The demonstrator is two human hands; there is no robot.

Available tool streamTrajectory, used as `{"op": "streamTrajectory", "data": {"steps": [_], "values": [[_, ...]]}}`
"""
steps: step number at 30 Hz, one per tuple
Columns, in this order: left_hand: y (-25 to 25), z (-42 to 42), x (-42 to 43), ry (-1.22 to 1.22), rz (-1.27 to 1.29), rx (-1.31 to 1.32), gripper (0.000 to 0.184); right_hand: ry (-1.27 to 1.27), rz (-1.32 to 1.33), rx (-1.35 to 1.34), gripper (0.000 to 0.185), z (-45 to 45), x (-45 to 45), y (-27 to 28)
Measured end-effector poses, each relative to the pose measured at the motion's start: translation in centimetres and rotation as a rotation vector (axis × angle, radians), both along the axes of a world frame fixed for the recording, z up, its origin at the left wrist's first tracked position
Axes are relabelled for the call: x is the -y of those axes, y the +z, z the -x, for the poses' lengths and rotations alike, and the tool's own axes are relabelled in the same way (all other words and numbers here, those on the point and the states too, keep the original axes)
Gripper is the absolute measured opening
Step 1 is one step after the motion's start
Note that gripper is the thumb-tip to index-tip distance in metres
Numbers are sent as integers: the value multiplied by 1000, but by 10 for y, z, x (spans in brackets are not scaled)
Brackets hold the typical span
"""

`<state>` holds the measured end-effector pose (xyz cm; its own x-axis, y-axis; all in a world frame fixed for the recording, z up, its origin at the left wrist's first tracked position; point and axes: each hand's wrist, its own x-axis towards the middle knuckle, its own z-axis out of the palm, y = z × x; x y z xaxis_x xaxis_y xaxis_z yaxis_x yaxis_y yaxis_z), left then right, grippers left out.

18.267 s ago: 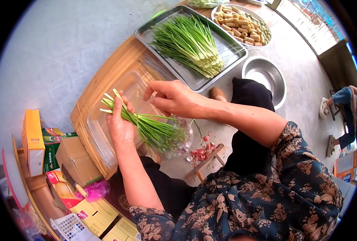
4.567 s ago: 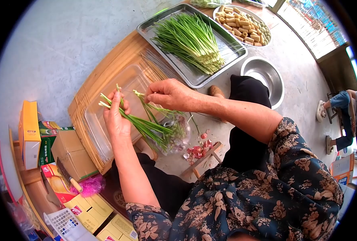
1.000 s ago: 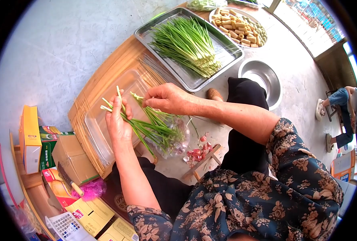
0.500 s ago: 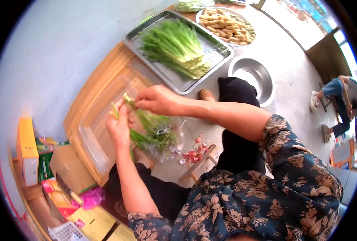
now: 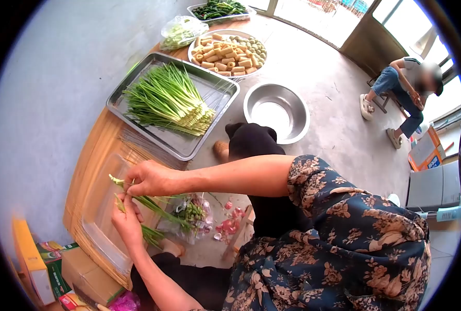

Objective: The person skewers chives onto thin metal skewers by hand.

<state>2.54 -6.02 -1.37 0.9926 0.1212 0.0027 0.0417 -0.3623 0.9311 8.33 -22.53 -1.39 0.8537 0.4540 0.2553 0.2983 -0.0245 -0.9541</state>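
Close together over a clear plastic tray (image 5: 91,230), my two hands work on thin green stalks. My right hand (image 5: 151,179) pinches a green stalk (image 5: 117,181), whose pale end sticks out past the fingers. My left hand (image 5: 128,217) is closed just below, around more greens (image 5: 151,236) that trail out on its lower right side. Part of what the fingers grip is hidden. Leafy tops hang toward a clear plastic bag (image 5: 205,213) holding trimmings. Beyond my right hand, a metal tray (image 5: 181,151) carries chives (image 5: 171,101) with thin skewers beside them.
A bowl of cut tan rolls (image 5: 225,56), a bag of greens (image 5: 181,32) and a tray of green peppers (image 5: 219,9) line the wall. A metal basin (image 5: 277,114) stands on the floor. Boxes (image 5: 89,274) are lower left; a person (image 5: 404,90) sits at right.
The view has shifted, so the trays now appear farther left and more of the room shows. My hands stay close together on the stalks, the right hand still pinching near the pale end.
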Motion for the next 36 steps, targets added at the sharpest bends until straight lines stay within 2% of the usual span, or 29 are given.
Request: {"op": "streamTrajectory", "data": {"steps": [1,4,12,14,17,22,26,28,33,36], "values": [[3,2,6,12,11,-83,15,-5,1,1,20,1,0,2],[-4,0,5,-53,70,-129,20,134,-76,-272,14,3,2,9],[1,1,8,-98,151,-179,23,105,-104,-282,15,1,-2,1],[2,3,9,-90,258,-198,19,100,-102,-268,15,-1,-3,-4],[19,7,11,-136,260,-122,13,20,-75,-200,15,-6,-5,-7],[7,-4,5,34,392,21,12,-9,-59,-199,14,-8,-3,-11],[-3,-5,-1,35,411,38,15,-4,-54,-264,7,-8,-2,-6],[-5,-6,-1,-18,402,-3,20,-3,-63,-295,9,-9,-4,-7],[1,-6,-9,92,479,3,24,19,-138,-453,17,-4,1,7],[9,-7,-17,158,688,36,24,100,-88,-413,20,-1,3,11]]}}
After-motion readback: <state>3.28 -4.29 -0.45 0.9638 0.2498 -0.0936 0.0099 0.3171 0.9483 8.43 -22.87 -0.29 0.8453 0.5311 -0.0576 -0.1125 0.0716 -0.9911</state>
